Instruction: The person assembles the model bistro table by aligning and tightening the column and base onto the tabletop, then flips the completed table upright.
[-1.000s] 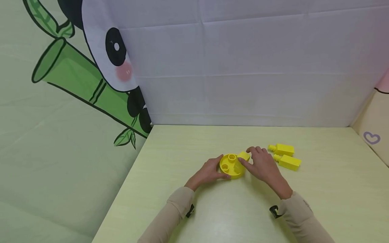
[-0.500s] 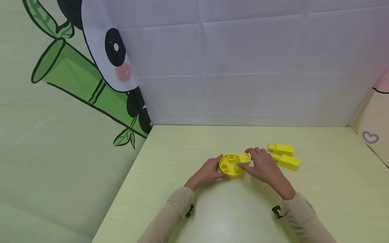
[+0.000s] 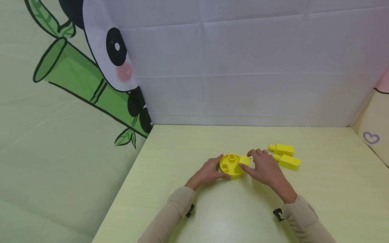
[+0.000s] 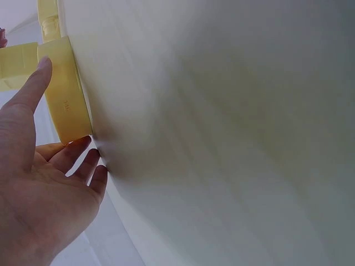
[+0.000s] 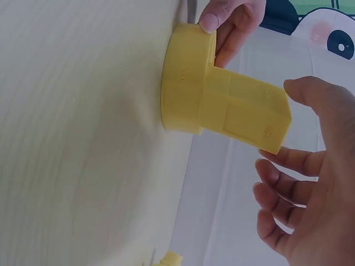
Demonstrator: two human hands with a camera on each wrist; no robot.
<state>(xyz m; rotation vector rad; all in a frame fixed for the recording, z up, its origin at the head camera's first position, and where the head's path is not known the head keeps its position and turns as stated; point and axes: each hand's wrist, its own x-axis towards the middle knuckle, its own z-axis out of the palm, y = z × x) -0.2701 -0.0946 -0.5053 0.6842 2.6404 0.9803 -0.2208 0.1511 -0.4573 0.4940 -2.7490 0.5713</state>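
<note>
A round yellow base (image 3: 231, 172) with a raised rim and socket rings lies on the table, gripped at its left side between the thumb and fingers of my left hand (image 3: 209, 171). From the base's right part rises a yellow rectangular block (image 3: 244, 161), leaning outward. My right hand (image 3: 265, 170) pinches the block's upper end between thumb and index finger, the other fingers loosely curled beside it, as the right wrist view shows. The block's lower end, at the base (image 5: 183, 83), is hidden behind the rim. In the left wrist view my thumb presses on the base's side wall (image 4: 67, 100).
Two more yellow blocks (image 3: 284, 149) with narrow threaded-looking necks lie on the table just beyond my right hand, necks pointing left. A white cloth (image 3: 243, 67) hangs behind the table's back edge. A printed green cloth (image 3: 60, 168) hangs at left.
The yellow block has turned in the base and its upper end has shifted slightly, with my right hand moving slightly right and down. My left hand keeps its place on the base.
</note>
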